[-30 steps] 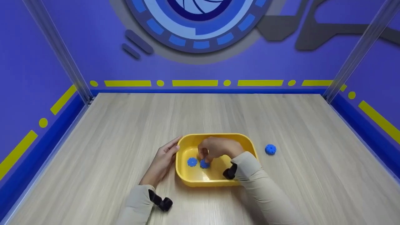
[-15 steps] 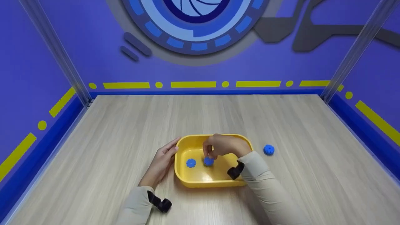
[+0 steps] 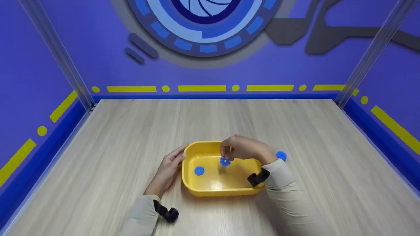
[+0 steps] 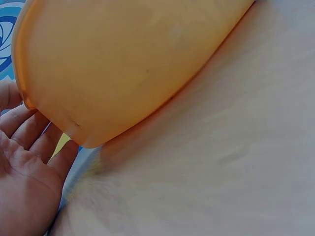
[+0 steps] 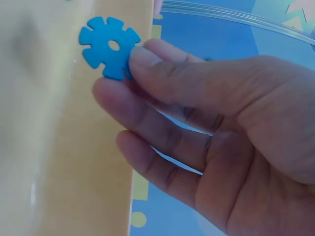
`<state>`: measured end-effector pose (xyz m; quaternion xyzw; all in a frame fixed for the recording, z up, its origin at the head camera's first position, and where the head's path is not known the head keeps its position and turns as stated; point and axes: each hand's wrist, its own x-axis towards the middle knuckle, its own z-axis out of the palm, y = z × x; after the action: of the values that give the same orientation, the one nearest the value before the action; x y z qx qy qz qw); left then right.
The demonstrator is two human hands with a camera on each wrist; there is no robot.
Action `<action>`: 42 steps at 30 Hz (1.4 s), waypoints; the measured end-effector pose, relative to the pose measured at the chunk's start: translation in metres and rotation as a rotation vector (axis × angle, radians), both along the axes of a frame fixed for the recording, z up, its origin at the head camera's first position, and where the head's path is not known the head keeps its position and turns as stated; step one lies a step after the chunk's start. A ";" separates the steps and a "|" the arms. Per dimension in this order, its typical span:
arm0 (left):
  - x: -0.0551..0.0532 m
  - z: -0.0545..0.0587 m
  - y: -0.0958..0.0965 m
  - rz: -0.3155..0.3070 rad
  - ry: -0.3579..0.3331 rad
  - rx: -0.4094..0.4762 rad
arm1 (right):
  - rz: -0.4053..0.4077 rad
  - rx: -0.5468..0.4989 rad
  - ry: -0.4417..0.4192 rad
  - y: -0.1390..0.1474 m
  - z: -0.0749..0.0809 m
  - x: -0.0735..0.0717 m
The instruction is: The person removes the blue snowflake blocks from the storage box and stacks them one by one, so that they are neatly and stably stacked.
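Observation:
A yellow plastic bin [image 3: 216, 193] stands on the table. My left hand [image 3: 170, 168] holds it at its left end, thumb at the rim and fingers against the outer wall [image 4: 113, 73]. Over the bin, my right hand [image 3: 246, 148] pinches a blue notched interlocking disc [image 5: 109, 48] by its edge between thumb and fingertips; the disc has a hole at its centre. Another blue notched disc [image 3: 199, 170] lies flat on the bin floor, towards the left.
To the right of the bin sits a round blue piece [image 3: 281, 156] on the wooden table [image 3: 137, 131], partly hidden by the right wrist. Blue-purple panels [image 3: 210, 75] wall in the table at the back and both sides.
My right hand has lifted the blue disc off the bin floor and carried it right and towards the far rim. The left hand stays at the bin's end.

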<state>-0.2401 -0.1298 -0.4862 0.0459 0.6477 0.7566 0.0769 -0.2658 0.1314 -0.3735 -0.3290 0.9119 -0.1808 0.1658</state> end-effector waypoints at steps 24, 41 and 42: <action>0.000 0.001 0.001 0.022 -0.042 -0.025 | -0.036 -0.249 0.154 0.061 0.001 0.009; 0.001 0.001 -0.001 -0.007 -0.019 0.004 | -0.162 -0.336 0.233 0.101 -0.013 0.015; 0.001 0.001 -0.001 -0.007 -0.017 0.006 | -0.173 -0.343 0.231 0.104 -0.014 0.016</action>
<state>-0.2391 -0.1305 -0.4853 0.0420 0.6446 0.7587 0.0848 -0.2500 0.2349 -0.3876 -0.2914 0.9055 -0.3081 -0.0143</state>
